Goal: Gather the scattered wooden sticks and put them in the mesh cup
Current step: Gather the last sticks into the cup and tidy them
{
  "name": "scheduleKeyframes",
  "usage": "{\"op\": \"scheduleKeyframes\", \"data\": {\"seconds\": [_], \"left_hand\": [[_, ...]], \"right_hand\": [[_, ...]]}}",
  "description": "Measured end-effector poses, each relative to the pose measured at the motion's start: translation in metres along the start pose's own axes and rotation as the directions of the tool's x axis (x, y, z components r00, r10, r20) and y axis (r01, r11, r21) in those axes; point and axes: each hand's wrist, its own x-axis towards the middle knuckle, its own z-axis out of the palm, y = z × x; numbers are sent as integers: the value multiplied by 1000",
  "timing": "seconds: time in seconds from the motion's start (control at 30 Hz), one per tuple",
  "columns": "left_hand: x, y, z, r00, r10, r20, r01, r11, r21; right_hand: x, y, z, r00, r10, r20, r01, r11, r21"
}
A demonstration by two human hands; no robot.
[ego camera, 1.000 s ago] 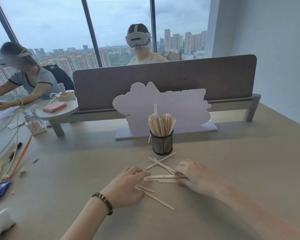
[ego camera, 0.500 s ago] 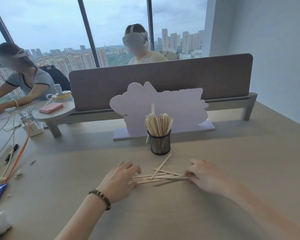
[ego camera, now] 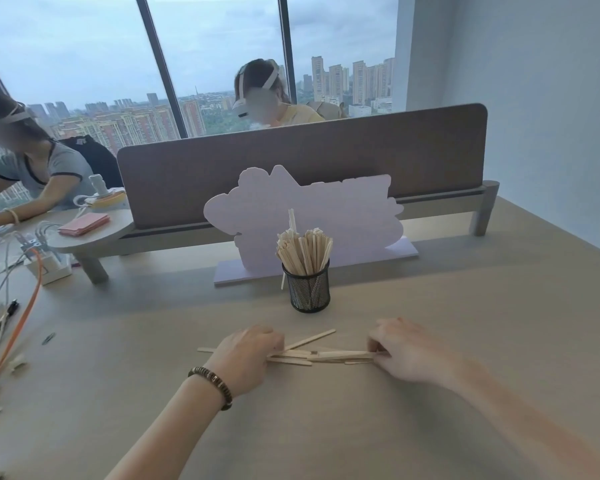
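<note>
Sticks (ego camera: 321,355) tighter, seemingly one bundle.

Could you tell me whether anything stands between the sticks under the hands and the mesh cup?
Nothing visible does: bare table lies between the loose wooden sticks and the mesh cup, though the cup already looks crowded with sticks.

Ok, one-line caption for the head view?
Left hand and right hand gather wooden sticks on the table, near a mesh cup full of sticks.
</note>
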Motion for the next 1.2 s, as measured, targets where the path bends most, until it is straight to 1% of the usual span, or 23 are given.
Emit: {"op": "scheduleKeyframes", "data": {"seconds": [0.13, 0.23, 0.33, 0.5, 0.63, 0.77, 0.9, 1.0, 1.07, 1.2], "left_hand": [[-2, 8, 0, 999, -46, 1, 46, 999, 2], [1, 12, -1, 999, -41, 12, 41, 999, 25], [2, 12, -4, 997, -69, 35, 68, 997, 25], [2, 12, -8, 997, -44, 63, 46, 999, -21], [-3, 8, -10, 997, -34, 68, 34, 999, -1], [-5, 8, -12, 994, -53, 99, 47, 997, 57], [-7, 9, -14, 990, -76, 117, 70, 996, 58], [-9, 10, -14, 988, -92, 127, 86, 995, 47], [-10, 11, -14, 988, -102, 114, 98, 994, 40], [-13, 13, -16, 992, -104, 76, 101, 994, 36]], "right_hand": [[3, -9, 0, 1000, -12, -10, 12, 998, 54], [7, -17, 1, 999, -39, 0, 39, 998, 58], [9, -19, -1, 999, -32, 11, 31, 997, 70], [8, -22, 0, 999, -40, 9, 40, 999, 18], [7, -24, 4, 997, -68, 31, 69, 997, -38], [6, -24, 7, 997, -57, 60, 58, 998, -13], [2, -26, 13, 998, -59, 3, 59, 998, -22], [0, -32, 15, 998, -65, -13, 64, 997, -50], [2, -33, 13, 998, -51, -47, 50, 999, -14], [3, -29, -6, 993, 23, -120, -14, 997, 77]]}}
